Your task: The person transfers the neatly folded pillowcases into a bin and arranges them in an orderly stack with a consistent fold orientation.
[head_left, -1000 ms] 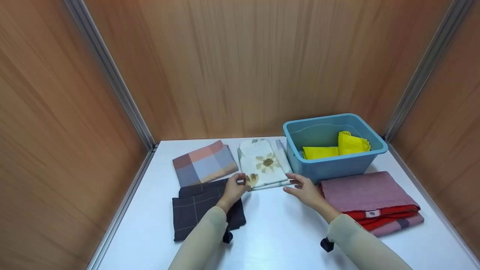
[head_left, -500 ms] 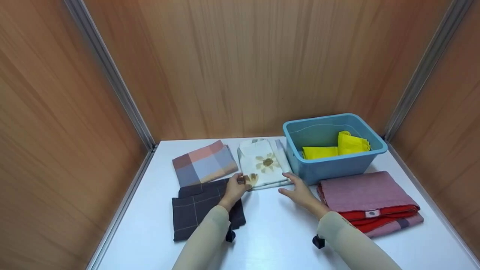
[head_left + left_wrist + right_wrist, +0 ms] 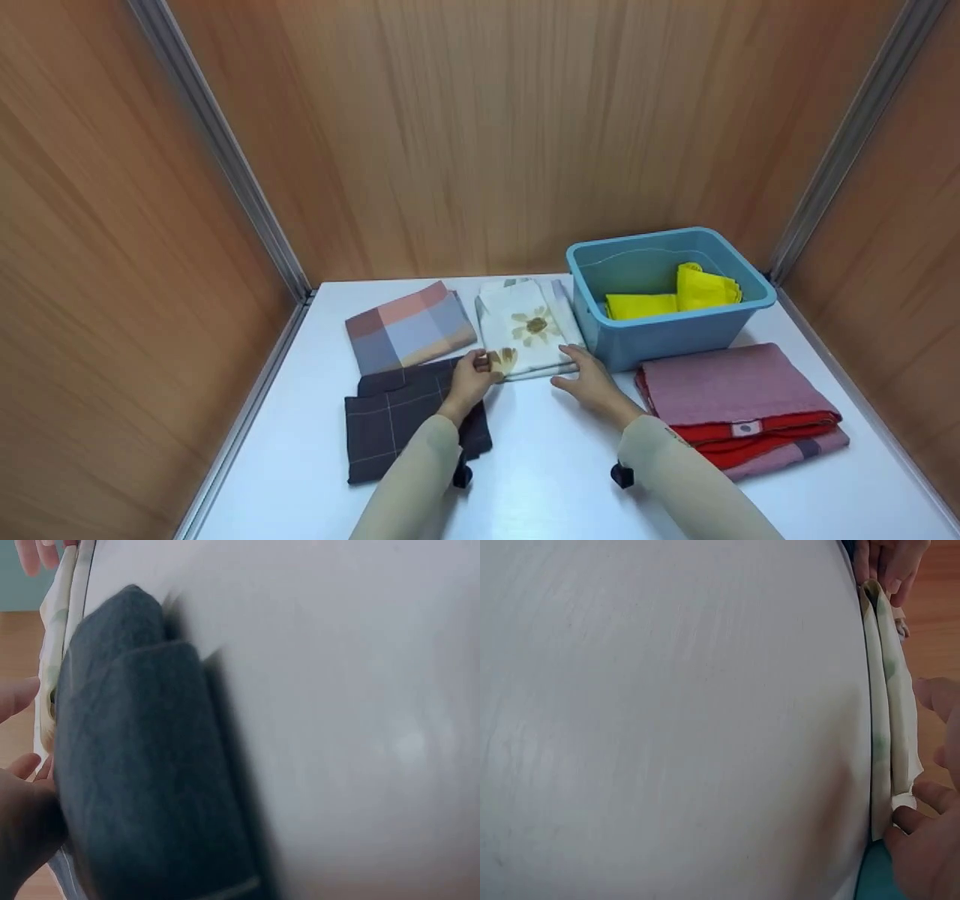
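Where the head camera looks down on the smooth white table (image 3: 555, 465), five folded cloths lie flat on it: a soft white floral cloth (image 3: 529, 326) printed with a brownish daisy at the far middle, a pastel checked cloth (image 3: 409, 324) just left of it, a dark grey windowpane cloth (image 3: 390, 420) nearer on the left, and on the right a mauve woven cloth (image 3: 731, 382) stacked on a red cloth (image 3: 757, 435). One glossy blue plastic tub (image 3: 667, 334) with rounded corners stands beside the floral cloth and holds two crumpled yellow cloths (image 3: 675, 296). The left hand (image 3: 469, 377) pinches the near left corner of the floral cloth between thumb and fingers, while the right hand (image 3: 589, 377) lies with fingers loosely spread, its tips at the near right corner; whether they grip cannot be told here. From the left wrist, the grey cloth (image 3: 150, 780) shows a felty, thick rounded fold against the table, the floral cloth's layered edge (image 3: 56, 630) at the frame's left beside blurred fingertips. From the right wrist, the floral cloth (image 3: 889, 712) appears as thin stacked cotton layers on edge; the right hand (image 3: 930, 840) has relaxed fingers touching its corner, not closed round it.
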Tool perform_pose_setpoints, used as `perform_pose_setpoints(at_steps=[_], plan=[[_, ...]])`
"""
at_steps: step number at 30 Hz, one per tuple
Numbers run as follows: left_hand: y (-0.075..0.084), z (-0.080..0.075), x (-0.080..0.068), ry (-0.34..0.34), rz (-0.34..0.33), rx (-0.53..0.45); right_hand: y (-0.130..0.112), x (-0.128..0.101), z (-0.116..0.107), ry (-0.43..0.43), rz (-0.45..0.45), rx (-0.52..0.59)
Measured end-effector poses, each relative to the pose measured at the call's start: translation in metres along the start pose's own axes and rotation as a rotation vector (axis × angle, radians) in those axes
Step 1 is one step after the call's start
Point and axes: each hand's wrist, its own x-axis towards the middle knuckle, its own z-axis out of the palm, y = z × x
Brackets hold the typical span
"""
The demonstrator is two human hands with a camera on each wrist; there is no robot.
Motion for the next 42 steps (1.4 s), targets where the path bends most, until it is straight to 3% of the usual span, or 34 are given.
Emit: perform_pose_setpoints(at_steps=[8,17,24,32,42], plan=[[0.000,0.005,0.000,-0.011,-0.038,-0.013,0.001,-0.001,0.004,-0.059,0.079,-0.092],[0.009,0.009,0.002,-0.031,-0.091,-0.050,0.007,-0.004,0.005,-0.062,0.066,-0.224],[0.015,0.010,0.003,-0.034,-0.136,-0.074,0.007,-0.006,0.007,-0.118,0.058,-0.318],[0.017,0.011,0.003,-0.004,-0.140,-0.100,0.002,-0.009,0.008,-0.144,0.004,-0.409],[0.011,0.020,0.004,0.041,-0.152,-0.056,-0.008,-0.020,0.015,-0.173,0.040,-0.435]])
